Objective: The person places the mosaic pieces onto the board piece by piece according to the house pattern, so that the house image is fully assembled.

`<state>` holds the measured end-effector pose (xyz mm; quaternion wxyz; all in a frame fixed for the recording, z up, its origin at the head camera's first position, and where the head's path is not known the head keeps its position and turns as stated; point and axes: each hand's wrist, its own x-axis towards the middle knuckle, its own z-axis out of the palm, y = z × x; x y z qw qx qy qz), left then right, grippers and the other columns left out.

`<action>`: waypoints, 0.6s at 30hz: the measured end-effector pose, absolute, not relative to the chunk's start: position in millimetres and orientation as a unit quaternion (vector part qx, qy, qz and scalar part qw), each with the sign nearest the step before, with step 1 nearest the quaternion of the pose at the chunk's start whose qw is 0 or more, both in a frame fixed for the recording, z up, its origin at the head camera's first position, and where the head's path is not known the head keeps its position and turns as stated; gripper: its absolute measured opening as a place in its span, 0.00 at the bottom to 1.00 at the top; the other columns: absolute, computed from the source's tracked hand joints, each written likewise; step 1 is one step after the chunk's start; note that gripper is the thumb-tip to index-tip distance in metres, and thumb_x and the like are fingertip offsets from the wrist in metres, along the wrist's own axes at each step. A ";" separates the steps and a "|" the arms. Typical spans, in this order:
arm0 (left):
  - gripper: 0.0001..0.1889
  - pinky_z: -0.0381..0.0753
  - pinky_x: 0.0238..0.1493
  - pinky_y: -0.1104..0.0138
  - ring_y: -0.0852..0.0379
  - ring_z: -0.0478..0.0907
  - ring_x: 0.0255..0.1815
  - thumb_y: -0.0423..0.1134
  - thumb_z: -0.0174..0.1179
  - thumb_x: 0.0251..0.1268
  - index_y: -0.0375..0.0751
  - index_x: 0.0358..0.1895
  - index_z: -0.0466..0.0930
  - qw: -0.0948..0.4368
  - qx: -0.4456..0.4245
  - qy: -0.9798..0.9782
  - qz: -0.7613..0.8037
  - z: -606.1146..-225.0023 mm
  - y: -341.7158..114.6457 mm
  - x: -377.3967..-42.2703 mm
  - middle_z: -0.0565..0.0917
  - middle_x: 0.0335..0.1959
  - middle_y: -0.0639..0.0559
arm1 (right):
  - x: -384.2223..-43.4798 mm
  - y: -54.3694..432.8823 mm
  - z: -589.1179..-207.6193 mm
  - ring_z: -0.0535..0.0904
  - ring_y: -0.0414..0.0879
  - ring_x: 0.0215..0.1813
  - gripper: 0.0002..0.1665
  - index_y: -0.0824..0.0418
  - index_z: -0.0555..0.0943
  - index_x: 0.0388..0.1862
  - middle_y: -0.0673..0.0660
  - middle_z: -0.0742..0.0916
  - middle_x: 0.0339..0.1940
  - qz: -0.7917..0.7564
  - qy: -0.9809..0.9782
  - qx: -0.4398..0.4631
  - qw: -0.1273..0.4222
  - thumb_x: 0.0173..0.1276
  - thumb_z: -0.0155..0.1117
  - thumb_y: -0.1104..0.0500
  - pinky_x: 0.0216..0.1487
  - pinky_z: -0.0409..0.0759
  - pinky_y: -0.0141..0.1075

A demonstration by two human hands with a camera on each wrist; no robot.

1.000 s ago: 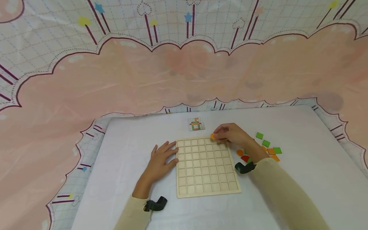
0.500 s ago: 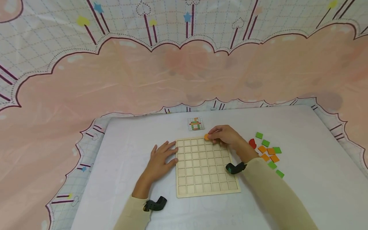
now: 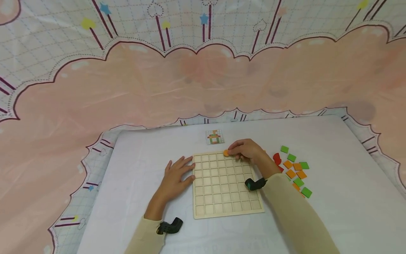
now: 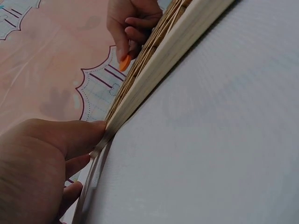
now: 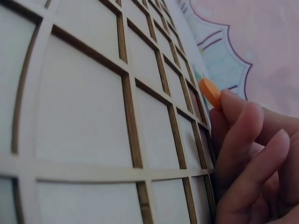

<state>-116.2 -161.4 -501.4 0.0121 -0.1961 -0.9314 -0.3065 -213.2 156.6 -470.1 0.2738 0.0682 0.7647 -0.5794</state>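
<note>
Right hand (image 3: pixel 246 151) moved orange disc (image 3: pixel 226 153) leftward.

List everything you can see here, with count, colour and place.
Tabletop: one, white, under the board
Gridded board: one, pale wood, mid-tabletop
Picture card: one, multicoloured, beyond the board
Round tile: one, orange, at the board's far edge
Four-sided tiles: at least five, green, right of the board
More four-sided tiles: at least five, orange, among the green
Red pieces: at least two, red, beside those
Patterned backdrop: one, peach and white, beyond the tabletop
Wrist devices: two, black, one per wrist
Sleeves: two, beige, both forearms
Left hand: one, touching the board's left edge
Right hand: one, pinching the round tile
</note>
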 end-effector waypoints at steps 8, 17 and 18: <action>0.24 0.42 0.79 0.35 0.42 0.59 0.81 0.46 0.65 0.68 0.45 0.66 0.80 0.007 -0.193 -0.931 -0.310 -499.6 -160.6 -116.2 0.71 0.77 0.50 | -211.0 158.0 -470.6 0.77 0.35 0.19 0.18 0.65 0.85 0.49 0.51 0.89 0.27 -0.589 0.755 0.073 0.277 0.62 0.77 0.59 0.17 0.64 0.22; 0.24 0.40 0.79 0.36 0.43 0.58 0.82 0.47 0.64 0.70 0.46 0.66 0.80 -0.002 -0.188 -0.932 -0.310 -499.9 -161.1 -116.1 0.71 0.77 0.51 | -209.1 158.4 -468.3 0.78 0.34 0.19 0.18 0.66 0.85 0.50 0.51 0.89 0.27 -0.584 0.759 0.068 0.282 0.63 0.76 0.61 0.17 0.64 0.22; 0.24 0.40 0.79 0.36 0.43 0.58 0.82 0.47 0.64 0.70 0.46 0.66 0.80 -0.002 -0.188 -0.932 -0.310 -499.9 -161.1 -116.1 0.71 0.77 0.51 | -209.0 158.5 -468.2 0.78 0.34 0.19 0.19 0.66 0.85 0.50 0.51 0.89 0.27 -0.583 0.759 0.068 0.282 0.63 0.76 0.61 0.17 0.65 0.22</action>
